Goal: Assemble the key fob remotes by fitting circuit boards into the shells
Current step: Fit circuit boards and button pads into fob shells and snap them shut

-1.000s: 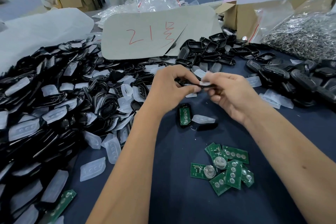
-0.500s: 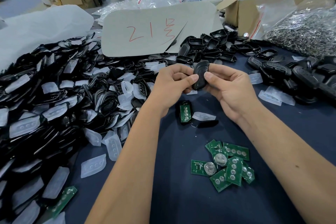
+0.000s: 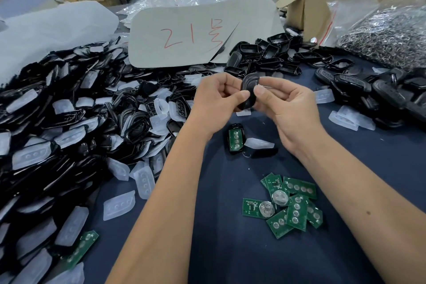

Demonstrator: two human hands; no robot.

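A black key fob shell (image 3: pixel 249 90) stands upright above the table, held between both hands. My left hand (image 3: pixel 216 99) pinches its left side with the thumb on the front. My right hand (image 3: pixel 283 104) grips its right side, thumb pressed on the front. Below the hands, on the dark blue table (image 3: pixel 230 249), an open shell with a green circuit board in it (image 3: pixel 235 139) lies beside a clear rubber button pad (image 3: pixel 259 143). Several loose green circuit boards (image 3: pixel 290 205), some with coin cells, lie near my right forearm.
A big heap of black shells and clear pads (image 3: pixel 57 134) fills the left. More black shells (image 3: pixel 269 55) lie behind the hands, finished fobs (image 3: pixel 368 90) at right. A cardboard sign (image 3: pixel 196 34), a box (image 3: pixel 306 14) and a bag of metal rings (image 3: pixel 387 34) stand at the back.
The shell was held flat and low between the fingers a second ago; both hands have since turned it upright and lifted it slightly.
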